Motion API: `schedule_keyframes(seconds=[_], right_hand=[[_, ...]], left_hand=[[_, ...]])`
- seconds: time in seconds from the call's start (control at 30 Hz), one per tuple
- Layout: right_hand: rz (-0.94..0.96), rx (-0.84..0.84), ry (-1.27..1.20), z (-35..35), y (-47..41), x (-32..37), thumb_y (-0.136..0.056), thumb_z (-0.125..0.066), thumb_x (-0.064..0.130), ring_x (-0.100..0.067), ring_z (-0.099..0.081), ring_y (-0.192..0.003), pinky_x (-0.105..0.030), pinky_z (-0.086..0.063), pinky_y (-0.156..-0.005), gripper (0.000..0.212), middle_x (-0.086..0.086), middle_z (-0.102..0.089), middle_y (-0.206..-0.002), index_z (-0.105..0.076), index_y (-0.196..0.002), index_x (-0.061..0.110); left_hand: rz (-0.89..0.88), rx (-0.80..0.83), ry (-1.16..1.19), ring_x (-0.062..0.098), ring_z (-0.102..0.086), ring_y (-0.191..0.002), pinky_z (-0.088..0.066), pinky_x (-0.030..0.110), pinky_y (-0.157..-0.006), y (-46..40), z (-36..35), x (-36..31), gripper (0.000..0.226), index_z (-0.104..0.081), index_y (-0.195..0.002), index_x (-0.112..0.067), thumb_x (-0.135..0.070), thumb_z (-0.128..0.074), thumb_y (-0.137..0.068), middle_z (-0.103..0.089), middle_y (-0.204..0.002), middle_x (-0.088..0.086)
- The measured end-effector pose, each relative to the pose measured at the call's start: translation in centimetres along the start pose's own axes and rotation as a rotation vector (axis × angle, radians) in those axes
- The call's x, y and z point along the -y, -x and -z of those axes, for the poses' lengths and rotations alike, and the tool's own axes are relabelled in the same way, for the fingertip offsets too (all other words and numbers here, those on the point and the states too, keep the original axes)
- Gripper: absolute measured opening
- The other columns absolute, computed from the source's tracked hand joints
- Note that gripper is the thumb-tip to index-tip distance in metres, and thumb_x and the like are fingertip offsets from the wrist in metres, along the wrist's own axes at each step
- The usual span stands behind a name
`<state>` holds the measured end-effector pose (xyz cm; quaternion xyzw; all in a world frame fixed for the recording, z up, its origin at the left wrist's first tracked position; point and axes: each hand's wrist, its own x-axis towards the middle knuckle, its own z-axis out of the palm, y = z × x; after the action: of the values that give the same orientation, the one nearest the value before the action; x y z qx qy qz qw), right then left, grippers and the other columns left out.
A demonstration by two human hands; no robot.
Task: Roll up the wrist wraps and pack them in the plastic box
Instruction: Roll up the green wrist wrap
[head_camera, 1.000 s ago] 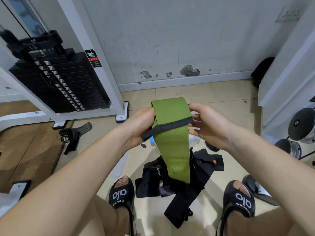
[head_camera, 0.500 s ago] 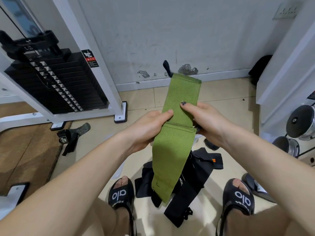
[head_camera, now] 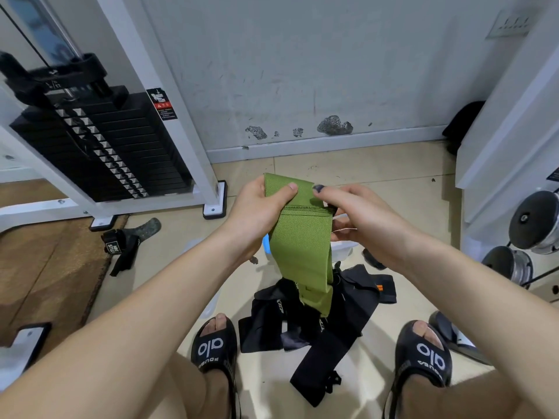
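A green wrist wrap hangs in front of me, its top end folded over. My left hand grips that folded top with the thumb pressed on its face. My right hand pinches the fold's right edge, thumb on the green cloth. Below it a pile of black wrist wraps lies on the tiled floor between my feet. The clear plastic box with a blue part shows only in slivers behind the green wrap.
Another black wrap lies at the left by a brown mat. A weight stack machine stands at the left, dumbbells and white furniture at the right. My sandalled feet flank the pile.
The green wrap's upper end, which stood upright half a second ago, is now folded down over the strip. Both hands have closed in on the fold.
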<state>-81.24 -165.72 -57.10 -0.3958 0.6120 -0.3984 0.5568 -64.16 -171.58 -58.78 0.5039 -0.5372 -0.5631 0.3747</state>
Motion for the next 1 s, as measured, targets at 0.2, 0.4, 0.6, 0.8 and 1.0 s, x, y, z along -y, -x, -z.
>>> schedule_keyframes(seconds=[0.2, 0.4, 0.6, 0.8, 1.0], right_hand=[[0.209, -0.111, 0.168, -0.2, 0.6, -0.3, -0.073, -0.090, 0.019, -0.012, -0.059, -0.069, -0.036, -0.052, -0.075, 0.051, 0.000, -0.060, -0.089, -0.054, -0.109, 0.015], [0.347, -0.140, 0.075, 0.2, 0.4, -0.1, -0.076, -0.084, -0.003, -0.004, -0.052, -0.053, -0.019, -0.048, -0.059, 0.042, 0.003, -0.058, -0.081, -0.055, -0.099, 0.015], [0.410, -0.220, -0.052, 0.5, -0.1, 0.8, -0.078, -0.081, -0.007, -0.007, -0.055, -0.063, -0.022, -0.055, -0.067, 0.039, 0.001, -0.056, -0.079, -0.055, -0.098, 0.014], [0.343, -0.305, -0.035, 0.9, -0.7, 0.5, -0.078, -0.085, 0.005, -0.016, -0.069, -0.071, -0.042, -0.062, -0.084, 0.044, 0.006, -0.064, -0.074, -0.052, -0.102, 0.020], [0.396, -0.433, 0.085, 0.9, -0.6, 0.3, -0.081, -0.080, 0.007, 0.008, -0.065, -0.070, -0.007, -0.046, -0.068, 0.052, 0.004, -0.065, -0.098, -0.050, -0.120, 0.023]], left_hand=[[0.013, -0.066, -0.018, 0.033, -0.076, -0.095, -0.060, 0.057, -0.089, -0.2, -0.2, -0.3, 0.026, -0.065, -0.114, -0.001, -0.021, -0.068, -0.098, -0.078, -0.103, 0.015], [-0.037, -0.023, -0.049, 0.013, -0.074, -0.091, -0.058, 0.035, -0.085, -0.1, -0.3, -1.0, 0.021, -0.064, -0.112, -0.009, -0.028, -0.056, -0.106, -0.076, -0.097, -0.002], [0.086, 0.144, 0.053, 0.020, -0.070, -0.118, -0.050, 0.045, -0.108, 0.2, -0.4, -1.4, 0.074, -0.050, -0.146, -0.013, -0.059, -0.063, -0.091, -0.069, -0.134, 0.004], [-0.065, 0.208, -0.027, 0.019, -0.072, -0.106, -0.058, 0.029, -0.083, 0.6, -0.3, -0.5, 0.038, -0.057, -0.130, -0.006, 0.009, -0.059, -0.096, -0.071, -0.125, 0.014], [-0.137, 0.169, -0.054, 0.020, -0.072, -0.109, -0.059, 0.036, -0.090, 0.4, -0.3, -0.5, 0.034, -0.056, -0.129, -0.006, 0.006, -0.060, -0.098, -0.071, -0.124, 0.012]])
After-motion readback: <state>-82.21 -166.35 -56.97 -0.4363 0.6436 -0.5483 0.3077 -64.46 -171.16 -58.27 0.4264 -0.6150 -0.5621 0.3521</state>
